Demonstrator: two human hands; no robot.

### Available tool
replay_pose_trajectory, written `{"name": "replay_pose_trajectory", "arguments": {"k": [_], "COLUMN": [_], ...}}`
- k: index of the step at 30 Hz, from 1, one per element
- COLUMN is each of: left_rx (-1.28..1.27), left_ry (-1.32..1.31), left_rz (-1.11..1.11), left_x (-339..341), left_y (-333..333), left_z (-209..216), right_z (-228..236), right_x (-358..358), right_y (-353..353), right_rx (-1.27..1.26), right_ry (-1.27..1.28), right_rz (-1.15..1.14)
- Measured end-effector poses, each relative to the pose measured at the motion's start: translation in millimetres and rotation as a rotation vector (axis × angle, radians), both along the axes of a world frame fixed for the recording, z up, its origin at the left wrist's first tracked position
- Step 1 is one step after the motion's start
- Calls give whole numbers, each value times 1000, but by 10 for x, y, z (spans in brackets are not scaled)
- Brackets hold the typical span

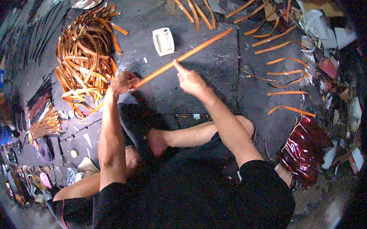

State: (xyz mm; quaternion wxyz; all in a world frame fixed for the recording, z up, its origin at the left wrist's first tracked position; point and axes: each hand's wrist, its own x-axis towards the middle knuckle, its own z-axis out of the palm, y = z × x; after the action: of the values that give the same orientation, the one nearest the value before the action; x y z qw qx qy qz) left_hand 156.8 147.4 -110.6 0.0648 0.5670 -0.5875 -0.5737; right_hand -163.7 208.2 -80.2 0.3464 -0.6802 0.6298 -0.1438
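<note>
Head view: the left hand (pixel 123 81) is clenched around the lower end of a long, straight, flat orange strip (pixel 185 56) slanting toward 2 o'clock above the dark floor (pixel 202 80). The right hand (pixel 190 80) pinches its middle. A pile of curled orange strips (pixel 84 60) lies at 9 o'clock.

Orange: long strip (pixel 183 55) at frame centre, tangled strip pile (pixel 84 60) at upper left, scattered curved strips (pixel 289 74) at upper right. White: small tray (pixel 163 41) at upper centre. Glossy dark red: foil sheet (pixel 304 149) at lower right. Dark grey, scuffed: floor (pixel 220 66).
</note>
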Motion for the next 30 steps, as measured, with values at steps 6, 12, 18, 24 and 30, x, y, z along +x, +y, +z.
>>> {"name": "replay_pose_trajectory", "arguments": {"k": [6,12,18,24,30], "left_rx": [-417,-678,-729,106,-260], "left_ry": [-249,-83,-197,573,763], "left_rz": [-112,-98,-199,-232,162], "left_x": [-222,-837,-1040,-1288,-2078], "left_y": [-113,71,182,-133,-1261], "left_z": [461,242,500,1485,2961], "right_z": [-100,89,433,524,567], "right_x": [1197,829,-899,-1361,-1428], "right_y": [269,339,-61,-68,-136], "right_rx": [-29,-104,-144,-77,-49], "right_ry": [213,-111,-491,-714,-731], "right_rz": [332,376,-339,-648,-637]}}
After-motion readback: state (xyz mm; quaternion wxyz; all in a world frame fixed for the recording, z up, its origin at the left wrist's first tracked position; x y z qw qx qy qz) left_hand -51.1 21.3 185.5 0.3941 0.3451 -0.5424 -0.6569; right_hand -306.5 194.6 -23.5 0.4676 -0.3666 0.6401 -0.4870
